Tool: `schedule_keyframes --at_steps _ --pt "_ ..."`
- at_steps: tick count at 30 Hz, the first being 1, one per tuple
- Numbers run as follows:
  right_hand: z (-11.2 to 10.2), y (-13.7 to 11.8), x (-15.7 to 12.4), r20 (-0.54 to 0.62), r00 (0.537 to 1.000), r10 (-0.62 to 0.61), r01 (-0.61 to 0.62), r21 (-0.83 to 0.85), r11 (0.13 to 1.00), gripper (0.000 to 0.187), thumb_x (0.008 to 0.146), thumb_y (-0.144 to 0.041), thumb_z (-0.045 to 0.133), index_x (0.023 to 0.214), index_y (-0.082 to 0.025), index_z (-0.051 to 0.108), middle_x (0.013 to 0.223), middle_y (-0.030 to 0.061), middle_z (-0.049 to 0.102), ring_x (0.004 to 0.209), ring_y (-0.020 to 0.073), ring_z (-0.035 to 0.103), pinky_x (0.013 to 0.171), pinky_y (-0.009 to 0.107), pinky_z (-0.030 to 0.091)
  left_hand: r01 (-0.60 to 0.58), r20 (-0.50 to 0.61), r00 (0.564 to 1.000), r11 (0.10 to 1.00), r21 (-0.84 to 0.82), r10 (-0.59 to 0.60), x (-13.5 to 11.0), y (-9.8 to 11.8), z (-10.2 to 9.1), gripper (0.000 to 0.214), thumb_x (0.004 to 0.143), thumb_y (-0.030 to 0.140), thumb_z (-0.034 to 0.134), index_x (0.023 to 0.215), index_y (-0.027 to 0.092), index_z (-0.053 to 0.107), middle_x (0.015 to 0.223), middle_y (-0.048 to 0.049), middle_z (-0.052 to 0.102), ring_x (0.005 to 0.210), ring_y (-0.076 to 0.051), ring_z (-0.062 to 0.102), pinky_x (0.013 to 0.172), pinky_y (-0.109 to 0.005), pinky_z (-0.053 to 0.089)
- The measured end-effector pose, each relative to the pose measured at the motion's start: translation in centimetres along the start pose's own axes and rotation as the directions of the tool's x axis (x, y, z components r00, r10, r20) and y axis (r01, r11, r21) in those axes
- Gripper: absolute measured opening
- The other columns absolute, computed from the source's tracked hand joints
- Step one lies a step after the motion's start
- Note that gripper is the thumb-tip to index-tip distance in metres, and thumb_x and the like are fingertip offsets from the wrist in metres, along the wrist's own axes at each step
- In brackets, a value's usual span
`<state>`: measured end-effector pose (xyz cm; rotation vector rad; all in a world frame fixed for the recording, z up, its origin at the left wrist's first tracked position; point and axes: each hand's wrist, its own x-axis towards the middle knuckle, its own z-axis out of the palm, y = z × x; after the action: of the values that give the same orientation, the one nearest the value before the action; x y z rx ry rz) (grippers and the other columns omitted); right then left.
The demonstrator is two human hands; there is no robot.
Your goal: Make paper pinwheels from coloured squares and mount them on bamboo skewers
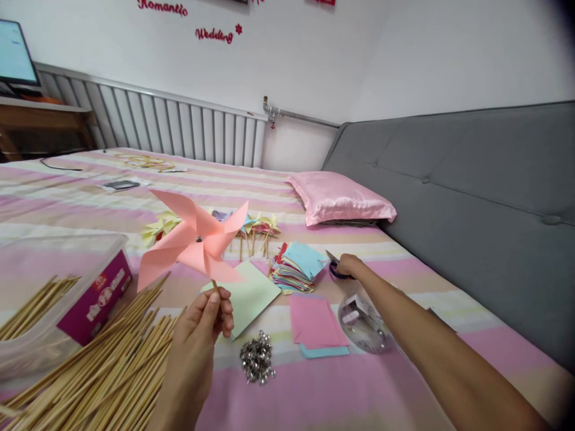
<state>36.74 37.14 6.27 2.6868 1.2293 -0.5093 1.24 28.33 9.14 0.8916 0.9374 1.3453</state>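
Note:
My left hand point(207, 320) pinches the thin wooden stick of a salmon-pink paper pinwheel point(194, 242), which is raised upright with a metal pin at its centre. At the right, my right hand point(351, 264) is closed on the dark handles of a pair of scissors point(335, 267), blades pointing away to the left. Between my hands are a pale green paper sheet point(257, 296) and a stack of coloured paper squares point(294, 269). Silver pushpins point(257, 358) lie heaped in front, beside pink paper sheets point(317, 320) with a blue one under them.
Bundled wooden sticks point(112, 365) and a clear plastic box point(96, 299) with more sticks fill the left. Finished pinwheels point(263, 227) lie behind. A round clear container point(365, 320) sits under my right forearm. A pink pillow point(339, 197) rests against the grey headboard point(467, 179).

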Motion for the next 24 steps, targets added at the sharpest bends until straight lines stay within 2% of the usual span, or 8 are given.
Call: schedule_keyframes --at_steps 7,13,19,22,24 --pt "0.6 -0.5 0.1 0.165 0.986 0.023 -0.021 -0.016 1.000 0.031 0.088 -0.031 0.054 0.115 -0.016 0.053 0.116 0.0081 0.056 0.097 0.0201 0.059 0.081 0.040 0.051 -0.014 0.004 1.000 1.000 -0.014 0.014 0.1 -0.1 -0.1 0.027 0.072 0.040 0.067 0.081 0.016 0.061 0.065 0.0017 0.053 0.054 -0.008 0.046 0.047 -0.017 0.038" --pt "0.9 0.1 -0.7 0.208 0.977 0.055 -0.060 0.022 0.998 0.031 0.088 -0.031 0.054 0.116 -0.016 0.053 0.116 0.0082 0.056 0.097 0.0205 0.059 0.081 0.041 0.050 -0.013 0.017 1.000 1.000 -0.018 0.013 0.0 -0.1 -0.1 0.024 0.075 0.039 0.065 0.081 0.016 0.060 0.064 0.0023 0.053 0.052 -0.007 0.046 0.046 -0.017 0.038" --pt "-1.0 -0.8 -1.9 0.170 0.985 -0.003 -0.042 0.262 0.964 0.032 0.088 -0.031 0.055 0.115 -0.014 0.054 0.116 0.0094 0.056 0.098 0.0211 0.058 0.082 0.040 0.050 -0.019 0.032 0.999 0.999 -0.026 0.020 -0.1 0.0 -0.3 0.023 0.077 0.038 0.063 0.082 0.016 0.060 0.066 0.0025 0.053 0.052 -0.007 0.046 0.046 -0.016 0.037" --pt "-1.6 -2.0 -2.6 0.168 0.983 -0.077 -0.006 0.445 0.896 0.031 0.089 -0.032 0.053 0.115 -0.015 0.053 0.115 0.0081 0.057 0.096 0.0202 0.059 0.080 0.040 0.051 -0.023 0.033 0.999 0.999 -0.030 0.024 -0.2 0.1 -0.4 0.023 0.077 0.038 0.062 0.082 0.016 0.060 0.065 0.0027 0.053 0.052 -0.006 0.046 0.046 -0.016 0.037" --pt "-1.5 -3.0 -3.1 0.126 0.982 -0.139 0.044 0.563 0.825 0.032 0.089 -0.031 0.053 0.116 -0.016 0.053 0.115 0.0081 0.057 0.096 0.0201 0.059 0.080 0.040 0.051 -0.023 0.038 0.999 0.999 -0.028 0.024 -0.2 0.2 -0.4 0.023 0.077 0.038 0.062 0.082 0.016 0.060 0.064 0.0027 0.053 0.051 -0.006 0.046 0.046 -0.016 0.037"
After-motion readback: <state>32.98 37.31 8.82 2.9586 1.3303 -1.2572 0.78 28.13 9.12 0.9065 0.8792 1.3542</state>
